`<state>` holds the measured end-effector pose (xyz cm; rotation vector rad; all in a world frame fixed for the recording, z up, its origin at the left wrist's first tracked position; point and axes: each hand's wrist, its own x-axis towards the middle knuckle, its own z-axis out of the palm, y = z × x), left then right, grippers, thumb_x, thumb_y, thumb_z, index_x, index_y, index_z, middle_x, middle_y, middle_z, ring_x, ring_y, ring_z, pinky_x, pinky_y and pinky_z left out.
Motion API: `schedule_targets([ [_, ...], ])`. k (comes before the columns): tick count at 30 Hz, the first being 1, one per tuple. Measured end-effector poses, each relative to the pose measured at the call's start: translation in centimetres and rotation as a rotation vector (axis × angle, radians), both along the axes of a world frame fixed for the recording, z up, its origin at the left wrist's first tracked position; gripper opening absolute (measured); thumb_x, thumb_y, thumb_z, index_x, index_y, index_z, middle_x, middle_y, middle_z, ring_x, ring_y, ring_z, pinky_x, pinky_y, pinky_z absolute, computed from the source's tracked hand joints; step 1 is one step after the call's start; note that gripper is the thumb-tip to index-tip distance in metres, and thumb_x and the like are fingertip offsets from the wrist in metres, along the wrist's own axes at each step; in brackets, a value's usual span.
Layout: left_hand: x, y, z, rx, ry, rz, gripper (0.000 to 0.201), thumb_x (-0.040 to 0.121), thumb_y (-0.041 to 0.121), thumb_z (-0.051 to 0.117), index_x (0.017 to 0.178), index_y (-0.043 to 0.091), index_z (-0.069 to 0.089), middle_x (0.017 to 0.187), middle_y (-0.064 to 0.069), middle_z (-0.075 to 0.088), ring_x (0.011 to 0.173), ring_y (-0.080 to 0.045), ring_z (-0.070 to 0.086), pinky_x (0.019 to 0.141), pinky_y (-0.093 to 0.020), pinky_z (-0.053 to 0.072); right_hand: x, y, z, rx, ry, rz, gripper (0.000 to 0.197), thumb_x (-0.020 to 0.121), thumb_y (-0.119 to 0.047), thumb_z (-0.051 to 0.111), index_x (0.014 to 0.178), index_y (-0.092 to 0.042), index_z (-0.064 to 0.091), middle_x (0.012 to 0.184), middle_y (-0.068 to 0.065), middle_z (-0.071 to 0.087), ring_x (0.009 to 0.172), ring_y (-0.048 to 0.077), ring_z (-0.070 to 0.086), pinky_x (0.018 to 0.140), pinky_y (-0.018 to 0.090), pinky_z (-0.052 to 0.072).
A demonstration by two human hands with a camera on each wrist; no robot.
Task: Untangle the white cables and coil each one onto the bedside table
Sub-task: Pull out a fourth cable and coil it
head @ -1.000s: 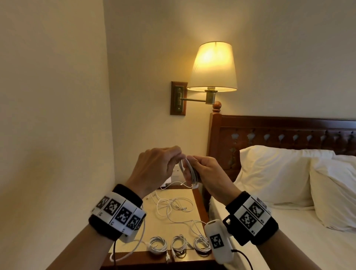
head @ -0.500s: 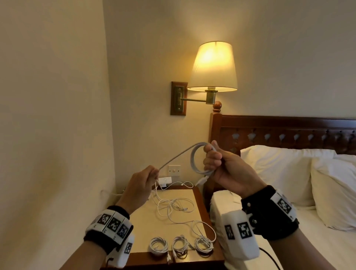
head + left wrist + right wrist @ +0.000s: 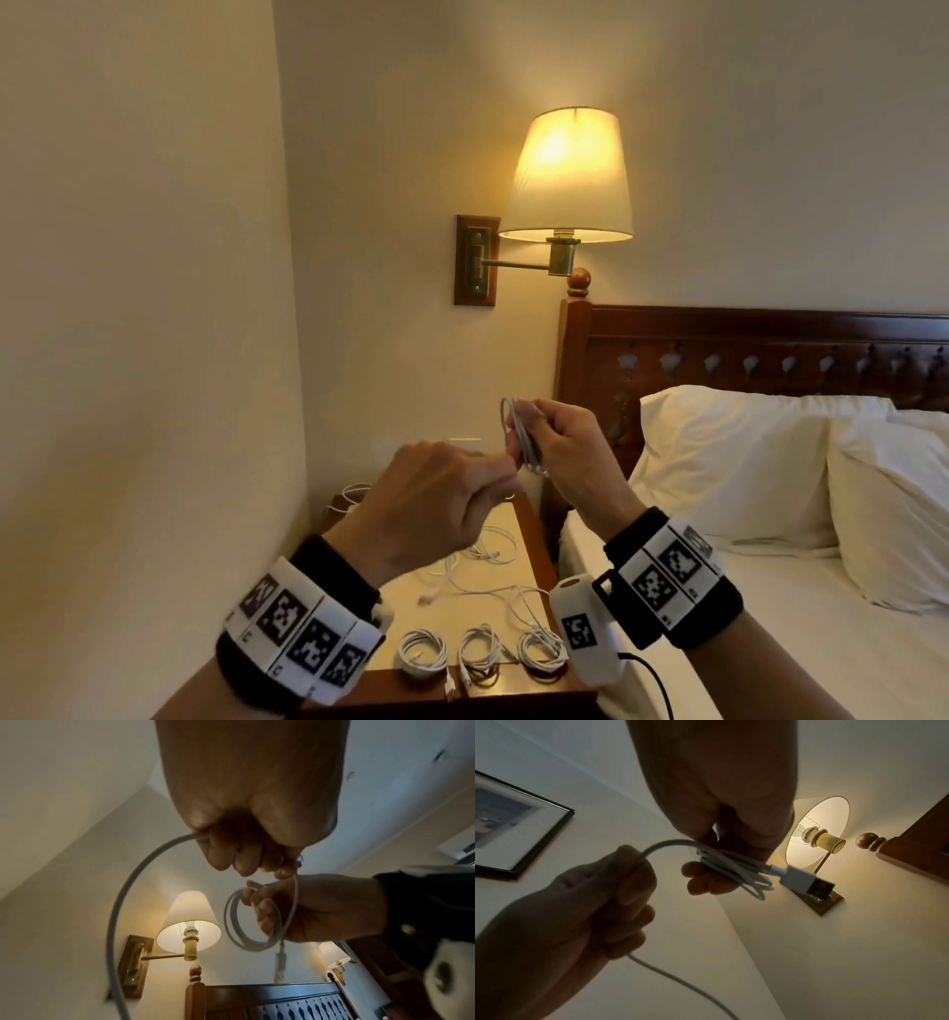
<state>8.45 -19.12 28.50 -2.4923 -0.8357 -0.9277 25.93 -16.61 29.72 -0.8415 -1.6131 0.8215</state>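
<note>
Cable loops (image 3: 521,437) sit bunched in the right hand (image 3: 570,452), raised above the bedside table (image 3: 390,688) and in front of the headboard (image 3: 770,339). The right wrist view shows the fingers (image 3: 706,880) and thumb curled round several turns of white cable, with a USB plug (image 3: 805,881) jutting out of the bundle. The left hand (image 3: 436,503) is just beside the right, slightly lower, clenched round the same cable's free run (image 3: 120,902); in the left wrist view that run sweeps out of the fist in a wide arc and drops away below, while the small coil (image 3: 252,921) hangs from the right hand's fingertips.

On the bedside table, three finished coils lie in a row along the near edge: one (image 3: 422,653) nearest the wall, one (image 3: 480,651) in the middle, one (image 3: 542,651) on the side toward the bed (image 3: 770,591). Behind them, toward the table's middle and far end, loose white cables (image 3: 493,565) sprawl in tangled loops. A lit wall lamp (image 3: 567,174) hangs above the table, and white pillows (image 3: 744,462) lean against the headboard. Both wrists carry black bands with patterned markers.
</note>
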Motion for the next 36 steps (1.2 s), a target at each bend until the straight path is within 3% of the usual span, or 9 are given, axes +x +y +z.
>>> schedule_targets([
  [4, -1.1, 0.4, 2.1, 0.088, -0.093, 0.046, 0.025, 0.1, 0.04, 0.041, 0.083, 0.027, 0.055, 0.058, 0.016, 0.043, 0.045, -0.003, 0.034, 0.048, -0.008, 0.021, -0.1, -0.6, -0.5, -0.019, -0.019, 0.056, 0.034, 0.103, -0.02, 0.041, 0.096, 0.006, 0.062, 0.065, 0.008, 0.063, 0.055, 0.012, 0.06, 0.058, 0.017, 0.049],
  [12, -2.4, 3.6, 2.0, 0.029, -0.204, 0.137, 0.034, 0.101, 0.047, 0.034, 0.087, 0.026, 0.056, 0.058, 0.012, 0.051, 0.049, -0.005, 0.048, 0.05, -0.029, 0.048, -0.8, -1.3, -1.0, -0.107, 0.007, 0.153, 0.037, 0.103, -0.023, 0.038, 0.1, 0.007, 0.061, 0.065, 0.005, 0.058, 0.056, 0.013, 0.056, 0.059, 0.021, 0.049],
  [17, -1.8, 4.2, 0.1, -0.404, -0.499, -0.059, 0.031, 0.099, 0.044, 0.041, 0.111, 0.028, 0.064, 0.101, 0.011, 0.066, 0.09, -0.005, 0.063, 0.078, -0.021, 0.05, -0.7, -1.2, -0.3, -0.368, 0.254, 0.383, 0.035, 0.104, -0.026, 0.035, 0.089, -0.006, 0.059, 0.057, -0.001, 0.043, 0.051, 0.01, 0.04, 0.053, 0.02, 0.04],
  [18, -1.6, 4.2, -0.2, -0.46, -0.533, -0.09, 0.032, 0.099, 0.044, 0.041, 0.11, 0.028, 0.067, 0.1, 0.01, 0.067, 0.091, -0.004, 0.062, 0.08, -0.021, 0.049, -0.6, -1.0, -0.2, -0.405, 0.286, 0.401, 0.036, 0.105, -0.026, 0.035, 0.088, -0.006, 0.059, 0.057, -0.002, 0.04, 0.05, 0.01, 0.038, 0.051, 0.02, 0.038],
  [20, -1.1, 4.0, -0.6, -0.639, -0.647, -0.133, 0.039, 0.096, 0.047, 0.041, 0.098, 0.024, 0.071, 0.072, 0.009, 0.059, 0.063, -0.006, 0.053, 0.062, -0.027, 0.044, -0.4, -0.7, 0.0, -0.453, 0.319, 0.418, 0.036, 0.105, -0.026, 0.034, 0.086, -0.007, 0.059, 0.056, -0.003, 0.036, 0.048, 0.008, 0.034, 0.051, 0.021, 0.031],
  [22, -0.7, 3.5, -0.6, -0.904, -0.794, -0.189, 0.048, 0.097, 0.048, 0.039, 0.091, 0.011, 0.069, 0.052, 0.008, 0.043, 0.046, -0.008, 0.032, 0.047, -0.025, 0.028, -0.3, -0.5, 0.4, -0.483, 0.325, 0.42, 0.034, 0.104, -0.025, 0.035, 0.084, -0.008, 0.057, 0.055, -0.004, 0.035, 0.047, 0.008, 0.033, 0.051, 0.021, 0.029],
  [26, -0.4, 2.6, 0.1, -1.255, -0.931, -0.389, 0.042, 0.098, 0.048, 0.036, 0.087, 0.012, 0.055, 0.059, 0.004, 0.046, 0.051, -0.009, 0.029, 0.048, -0.023, 0.025, -0.2, 0.0, 1.3, -0.527, 0.34, 0.405, 0.034, 0.105, -0.023, 0.033, 0.082, -0.007, 0.055, 0.053, -0.005, 0.032, 0.044, 0.007, 0.03, 0.047, 0.02, 0.028],
  [32, 0.3, 2.8, 0.7, -1.078, -0.876, -0.233, 0.043, 0.097, 0.05, 0.042, 0.068, 0.02, 0.047, 0.058, 0.005, 0.034, 0.051, -0.01, 0.026, 0.049, -0.026, 0.024, -0.7, 0.0, 2.1, -0.467, 0.283, 0.338, 0.036, 0.105, -0.025, 0.034, 0.086, -0.006, 0.056, 0.056, -0.001, 0.038, 0.049, 0.01, 0.036, 0.051, 0.021, 0.036],
  [36, 0.4, 3.0, 0.9, -0.927, -0.906, -0.155, 0.042, 0.1, 0.045, 0.04, 0.069, 0.017, 0.045, 0.059, 0.002, 0.034, 0.049, -0.009, 0.027, 0.048, -0.022, 0.027, -0.6, 0.1, 1.5, -0.267, 0.1, 0.18, 0.036, 0.105, -0.021, 0.036, 0.101, 0.001, 0.064, 0.075, 0.009, 0.064, 0.068, 0.02, 0.063, 0.067, 0.025, 0.055],
])
